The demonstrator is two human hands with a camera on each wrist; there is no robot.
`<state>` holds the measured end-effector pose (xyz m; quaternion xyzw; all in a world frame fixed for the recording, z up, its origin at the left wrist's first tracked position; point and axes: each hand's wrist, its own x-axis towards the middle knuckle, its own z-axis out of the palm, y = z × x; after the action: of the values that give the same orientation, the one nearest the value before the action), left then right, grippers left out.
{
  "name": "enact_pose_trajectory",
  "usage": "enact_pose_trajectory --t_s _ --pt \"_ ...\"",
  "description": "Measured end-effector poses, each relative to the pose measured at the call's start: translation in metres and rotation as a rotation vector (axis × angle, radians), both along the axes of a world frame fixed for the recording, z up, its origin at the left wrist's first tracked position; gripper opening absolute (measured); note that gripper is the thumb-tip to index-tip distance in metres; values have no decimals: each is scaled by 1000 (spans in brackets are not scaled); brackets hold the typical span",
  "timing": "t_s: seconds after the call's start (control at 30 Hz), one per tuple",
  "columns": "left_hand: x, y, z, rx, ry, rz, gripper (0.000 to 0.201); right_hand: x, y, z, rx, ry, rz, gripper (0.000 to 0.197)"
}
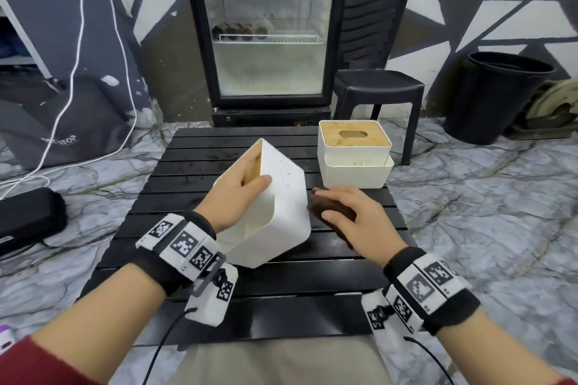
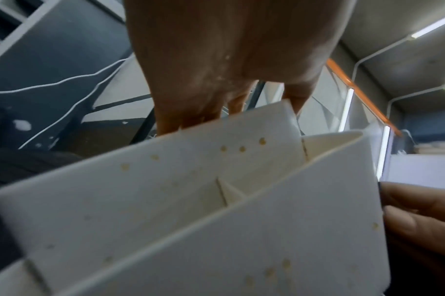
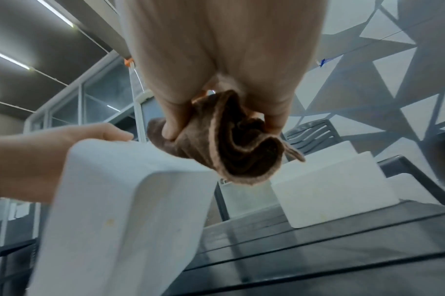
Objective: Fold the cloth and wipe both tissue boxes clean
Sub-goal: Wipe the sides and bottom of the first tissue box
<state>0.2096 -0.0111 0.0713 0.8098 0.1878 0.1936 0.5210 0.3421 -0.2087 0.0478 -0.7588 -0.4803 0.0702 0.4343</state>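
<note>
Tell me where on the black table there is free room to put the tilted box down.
Bare slats lie on the black table left of the tilted box, and along the near edge by the wrists. The right side is crowded: the second box and right hand with cloth.

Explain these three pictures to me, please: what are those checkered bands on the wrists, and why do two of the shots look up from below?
No robot here: a person works with bare hands. The patterned bands carry small cameras. The wide picture comes from a head camera looking down; the other two come from the wrists, looking along each hand, hence the odd low angles. On the black slatted table the left hand grips a tilted white tissue box, which shows small yellowish spots in the left wrist view. The right hand holds a folded brown cloth just beside that box. A second tissue box, with a wooden lid, stands upright farther back.
</note>
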Motion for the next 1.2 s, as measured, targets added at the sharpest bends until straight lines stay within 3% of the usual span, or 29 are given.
enact_pose_trajectory --t_s 0.1,0.6,1.2 --pt "-4 5 -2 -158 -87 -5 60 -14 6 7 23 -26 64 35" --pt "-25 18 -10 -341 -204 -31 57 -35 32 3 82 -208 109 31" --pt "-27 17 -10 -335 -178 -215 68 7 69 21 87 -218 -41 31"
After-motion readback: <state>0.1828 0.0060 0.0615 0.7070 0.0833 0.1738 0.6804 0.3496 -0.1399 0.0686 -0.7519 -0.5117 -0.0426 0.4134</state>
